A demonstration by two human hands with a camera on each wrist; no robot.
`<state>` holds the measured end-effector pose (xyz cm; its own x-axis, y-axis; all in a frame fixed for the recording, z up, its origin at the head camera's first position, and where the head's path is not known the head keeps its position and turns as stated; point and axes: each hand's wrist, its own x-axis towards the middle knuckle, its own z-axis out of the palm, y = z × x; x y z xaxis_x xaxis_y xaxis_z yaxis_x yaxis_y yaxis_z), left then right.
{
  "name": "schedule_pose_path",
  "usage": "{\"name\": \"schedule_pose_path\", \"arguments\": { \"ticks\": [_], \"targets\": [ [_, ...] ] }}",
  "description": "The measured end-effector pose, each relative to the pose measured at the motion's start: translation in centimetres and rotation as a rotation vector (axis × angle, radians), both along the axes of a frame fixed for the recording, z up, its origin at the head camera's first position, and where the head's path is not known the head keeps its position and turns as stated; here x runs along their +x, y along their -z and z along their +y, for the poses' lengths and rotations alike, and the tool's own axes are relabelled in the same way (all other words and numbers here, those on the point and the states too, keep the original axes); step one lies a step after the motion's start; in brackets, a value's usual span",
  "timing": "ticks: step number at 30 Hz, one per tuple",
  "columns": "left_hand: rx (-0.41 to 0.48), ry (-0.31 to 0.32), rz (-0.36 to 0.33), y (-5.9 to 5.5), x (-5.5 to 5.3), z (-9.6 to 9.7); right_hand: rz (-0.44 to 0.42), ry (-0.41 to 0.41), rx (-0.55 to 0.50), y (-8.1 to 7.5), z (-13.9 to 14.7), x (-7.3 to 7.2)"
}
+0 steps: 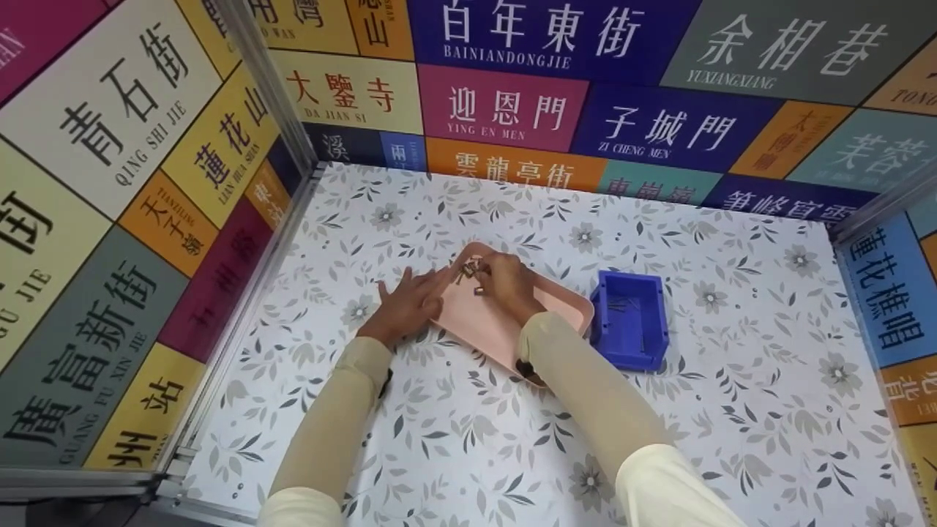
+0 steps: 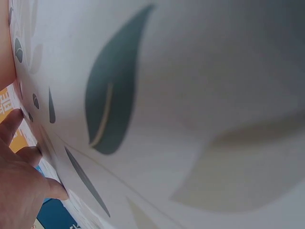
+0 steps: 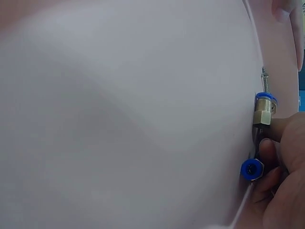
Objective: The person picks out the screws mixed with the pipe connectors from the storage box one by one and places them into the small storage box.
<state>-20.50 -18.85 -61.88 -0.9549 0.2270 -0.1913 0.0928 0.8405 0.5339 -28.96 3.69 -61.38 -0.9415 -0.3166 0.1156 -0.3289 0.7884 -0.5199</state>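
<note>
A pink tray [image 1: 468, 322] lies on the table, with a small pile of metal parts [image 1: 468, 269] at its far left corner. My right hand [image 1: 509, 282] reaches over the tray, its bent fingers down at the pile. In the right wrist view those fingers touch the parts: a brass fitting with a blue ring [image 3: 251, 169], another brass fitting [image 3: 263, 112] and a screw [image 3: 266, 81]. Whether they pinch one, I cannot tell. My left hand [image 1: 406, 304] rests at the tray's left edge with fingers spread; part of it [image 2: 19, 186] shows in the left wrist view.
Right of the tray stands a blue bin [image 1: 629, 359] holding a few thin screws [image 1: 622, 304]. The table is covered with a leaf-patterned cloth [image 1: 454, 454]. Panels with street names [image 1: 505, 106] wall it in at the back and both sides.
</note>
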Motion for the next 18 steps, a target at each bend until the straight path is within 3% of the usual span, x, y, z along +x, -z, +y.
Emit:
{"name": "schedule_pose_path", "arguments": {
  "ticks": [13, 18],
  "targets": [
    [-0.021, -0.003, -0.005, 0.17, -0.03, 0.05, -0.037, -0.054, 0.077, 0.02, 0.12, 0.15],
    [-0.005, -0.007, -0.003, 0.12, 0.01, 0.02, -0.040, -0.037, 0.024, 0.02, 0.29, 0.17]
  ]
}}
